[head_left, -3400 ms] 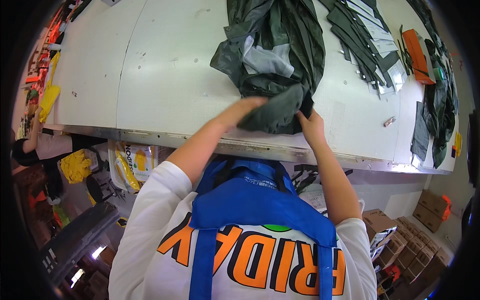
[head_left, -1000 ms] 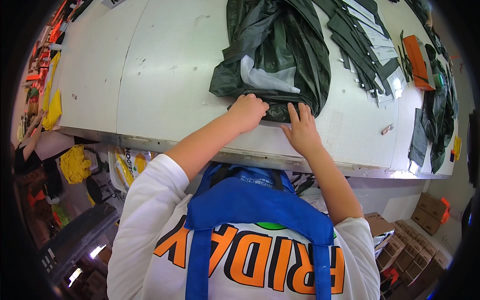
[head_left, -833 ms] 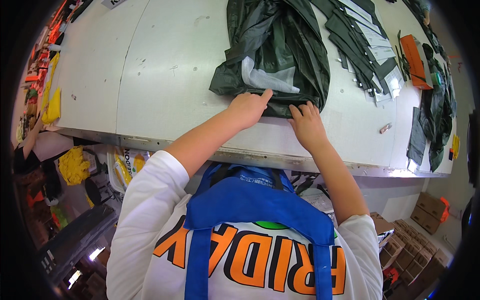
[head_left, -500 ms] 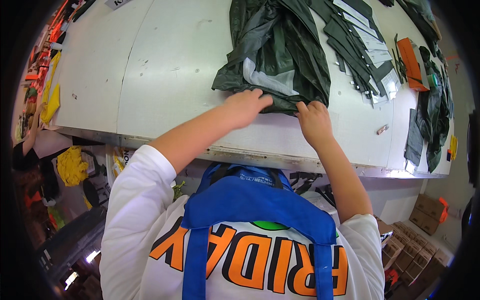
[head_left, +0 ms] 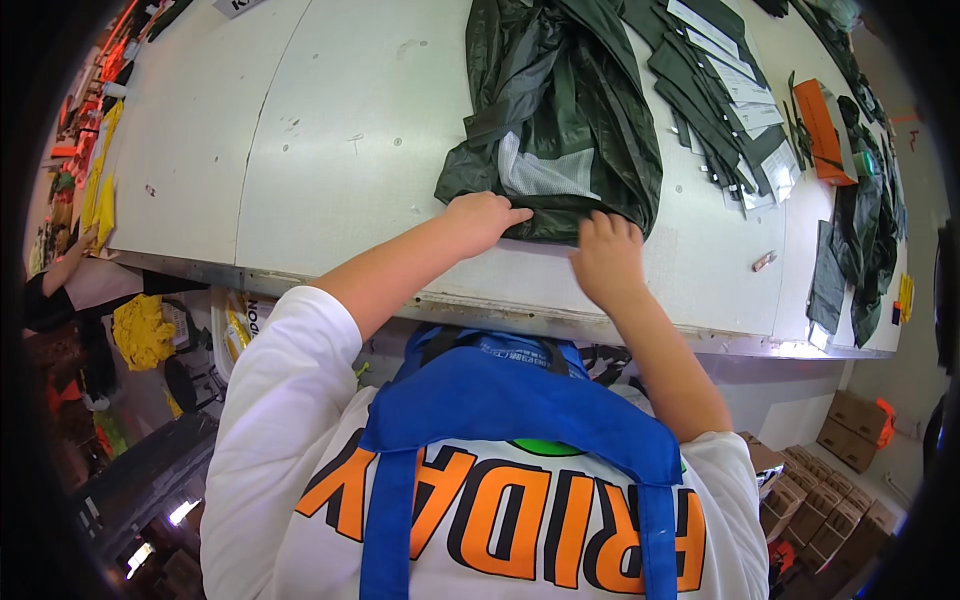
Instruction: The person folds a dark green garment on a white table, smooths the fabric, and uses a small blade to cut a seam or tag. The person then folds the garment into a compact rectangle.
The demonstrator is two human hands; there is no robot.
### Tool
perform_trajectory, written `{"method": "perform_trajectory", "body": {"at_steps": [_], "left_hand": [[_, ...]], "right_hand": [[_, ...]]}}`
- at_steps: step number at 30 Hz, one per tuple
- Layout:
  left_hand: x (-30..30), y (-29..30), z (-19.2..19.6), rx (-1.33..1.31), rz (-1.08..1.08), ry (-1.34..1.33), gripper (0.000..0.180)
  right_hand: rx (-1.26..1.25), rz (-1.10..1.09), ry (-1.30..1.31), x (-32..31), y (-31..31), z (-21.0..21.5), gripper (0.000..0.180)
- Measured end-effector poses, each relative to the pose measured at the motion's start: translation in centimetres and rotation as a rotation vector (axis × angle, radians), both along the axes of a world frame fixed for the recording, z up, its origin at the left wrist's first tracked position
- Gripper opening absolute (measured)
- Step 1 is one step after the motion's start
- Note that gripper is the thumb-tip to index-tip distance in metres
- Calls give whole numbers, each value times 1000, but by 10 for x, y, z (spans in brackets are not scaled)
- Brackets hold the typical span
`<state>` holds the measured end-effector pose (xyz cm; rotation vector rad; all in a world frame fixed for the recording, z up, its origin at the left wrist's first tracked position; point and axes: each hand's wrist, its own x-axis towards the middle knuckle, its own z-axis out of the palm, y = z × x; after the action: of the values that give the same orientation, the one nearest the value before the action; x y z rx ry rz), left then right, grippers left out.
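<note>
A dark green garment [head_left: 565, 110] with a pale mesh lining lies bunched on the white table [head_left: 350, 150]. My left hand [head_left: 482, 217] rests on its near hem with fingers curled over the fabric edge. My right hand [head_left: 605, 255] presses flat on the same hem a little to the right, fingers together. Both forearms reach up from the lower edge over the table's front rim.
Several dark green cut fabric pieces with white paper tags [head_left: 725, 95] lie to the right of the garment. An orange box [head_left: 825, 130] and more dark green cloth [head_left: 860, 240] sit at the far right. Cardboard boxes [head_left: 830, 480] stand on the floor below.
Both hands have moved from lifting a folded bundle to pressing the garment's near hem flat; the garment now lies spread slightly wider on the table.
</note>
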<state>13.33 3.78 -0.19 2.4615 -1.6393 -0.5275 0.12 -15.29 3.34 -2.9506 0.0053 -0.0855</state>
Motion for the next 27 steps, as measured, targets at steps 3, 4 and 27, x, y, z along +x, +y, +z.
{"method": "perform_trajectory", "body": {"at_steps": [3, 4, 27], "left_hand": [[-6, -4, 9, -26, 57, -103, 38], [-5, -5, 13, -36, 66, -123, 32], [-17, 33, 14, -441, -9, -287, 14]], "right_hand": [[56, 126, -51, 21, 28, -17, 40], [-32, 165, -139, 24, 34, -24, 37], [50, -81, 115, -5, 11, -22, 28]]}}
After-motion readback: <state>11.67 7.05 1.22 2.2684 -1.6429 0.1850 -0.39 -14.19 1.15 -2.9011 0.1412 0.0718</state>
